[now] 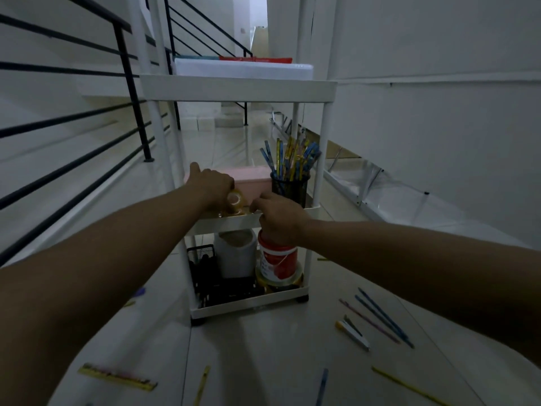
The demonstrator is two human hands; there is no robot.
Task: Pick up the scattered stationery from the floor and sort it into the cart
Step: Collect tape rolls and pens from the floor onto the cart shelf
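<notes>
Two hands are at the middle shelf of the cart (238, 86), and I describe them from left to right. On the near left floor I see a flat yellow ruler (117, 378), not collected yet. My left hand (209, 183) lies over a clear tape roll (235, 202) with the fingers curled down around it; I think it is placing the roll in front of the pink box (253, 177), so that the tapes stay together on this shelf. My right hand (278, 216) is at the white plastic front rim, fingers bent; I cannot tell if it pinches something or only steadies the cart.

Right of the pink box stands a black mesh cup (289, 187) full of thin striped pencils (292, 155), upright because the cup is deep and narrow. On the bottom shelf are a black mesh basket (207, 273), a smooth white cylinder container (235, 253) and a red and white tub (279, 259).

On the near right floor, several long pencils (380, 317) and a short cutter (352, 332) lie on the glossy tiles, well apart from the cart.
</notes>
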